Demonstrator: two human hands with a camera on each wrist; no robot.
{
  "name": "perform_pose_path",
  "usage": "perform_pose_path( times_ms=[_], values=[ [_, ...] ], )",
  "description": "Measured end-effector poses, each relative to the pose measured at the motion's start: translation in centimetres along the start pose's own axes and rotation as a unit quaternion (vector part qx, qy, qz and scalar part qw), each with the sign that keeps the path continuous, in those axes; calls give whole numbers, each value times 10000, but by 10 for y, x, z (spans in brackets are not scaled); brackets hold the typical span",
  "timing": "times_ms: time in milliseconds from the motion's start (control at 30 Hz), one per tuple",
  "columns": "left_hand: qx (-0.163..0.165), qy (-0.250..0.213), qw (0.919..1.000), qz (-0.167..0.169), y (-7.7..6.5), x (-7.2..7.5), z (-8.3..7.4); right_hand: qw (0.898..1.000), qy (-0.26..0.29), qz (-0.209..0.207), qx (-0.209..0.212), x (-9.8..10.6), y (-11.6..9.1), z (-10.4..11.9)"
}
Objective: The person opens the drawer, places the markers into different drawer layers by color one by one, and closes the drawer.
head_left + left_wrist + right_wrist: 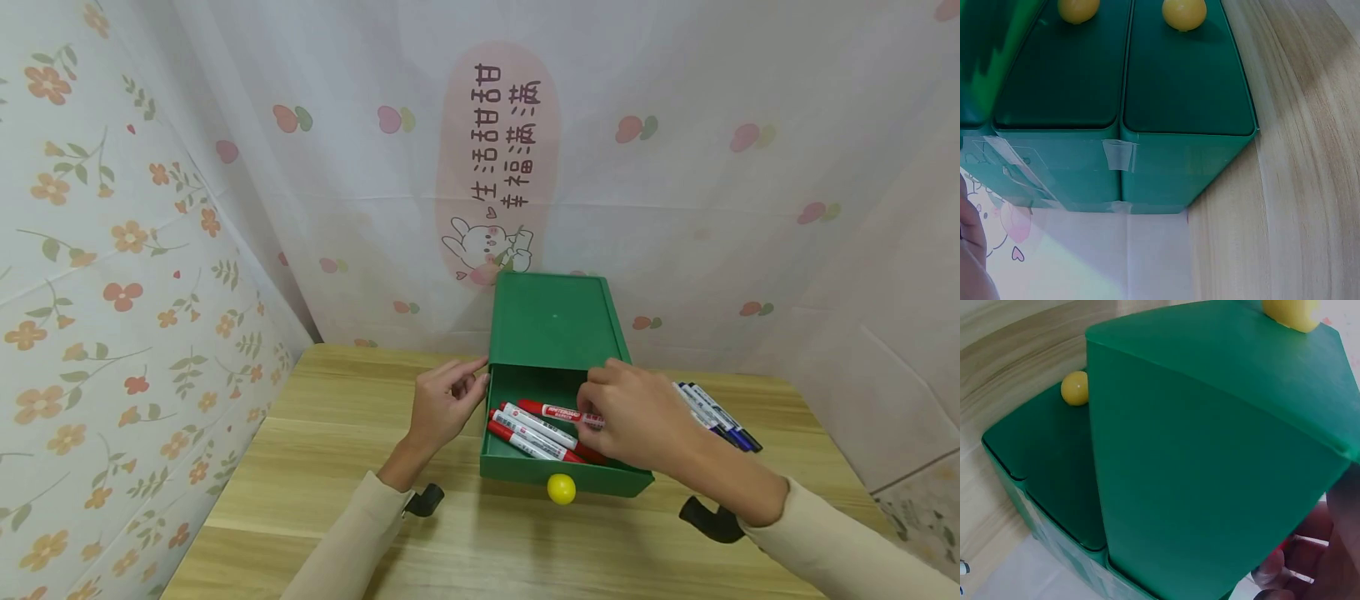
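A green drawer cabinet (555, 321) stands against the back curtain with its top drawer (525, 468) pulled out. Several red whiteboard markers (536, 435) lie in that drawer. Reaching over its right side, my right hand (633, 412) pinches a red whiteboard marker (558, 412) just above the others. In the right wrist view the drawer's side hides most of what the right hand (1310, 556) holds. My left hand (447, 402) touches the cabinet's left edge with its fingertips; only part of the left hand (971, 244) appears in the left wrist view.
Several blue and black markers (720, 417) lie on the wooden table (315, 483) right of the cabinet. A yellow knob (561, 489) sticks out from the open drawer's front. Below are closed drawers (1188, 69) with yellow knobs. Clear tape (1119, 155) joins the units.
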State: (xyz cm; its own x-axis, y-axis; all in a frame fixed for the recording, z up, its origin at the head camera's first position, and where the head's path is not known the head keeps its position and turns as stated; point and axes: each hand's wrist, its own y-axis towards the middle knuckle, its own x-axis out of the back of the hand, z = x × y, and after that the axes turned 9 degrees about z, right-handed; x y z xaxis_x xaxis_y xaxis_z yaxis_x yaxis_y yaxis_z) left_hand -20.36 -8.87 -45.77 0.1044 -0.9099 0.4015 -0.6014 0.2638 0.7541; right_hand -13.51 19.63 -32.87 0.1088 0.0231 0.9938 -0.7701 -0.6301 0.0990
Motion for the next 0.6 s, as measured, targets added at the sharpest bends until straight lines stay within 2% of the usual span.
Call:
perform_pose_path(
  times_ms=[300, 600],
  values=[
    [-99, -69, 9999, -74, -1, -1, 3, 9998, -26, 198, 42, -3, 2, 3],
    [-19, 13, 10000, 12, 0, 1, 0, 9988, 45, 483, 95, -9, 3, 2]
  ],
)
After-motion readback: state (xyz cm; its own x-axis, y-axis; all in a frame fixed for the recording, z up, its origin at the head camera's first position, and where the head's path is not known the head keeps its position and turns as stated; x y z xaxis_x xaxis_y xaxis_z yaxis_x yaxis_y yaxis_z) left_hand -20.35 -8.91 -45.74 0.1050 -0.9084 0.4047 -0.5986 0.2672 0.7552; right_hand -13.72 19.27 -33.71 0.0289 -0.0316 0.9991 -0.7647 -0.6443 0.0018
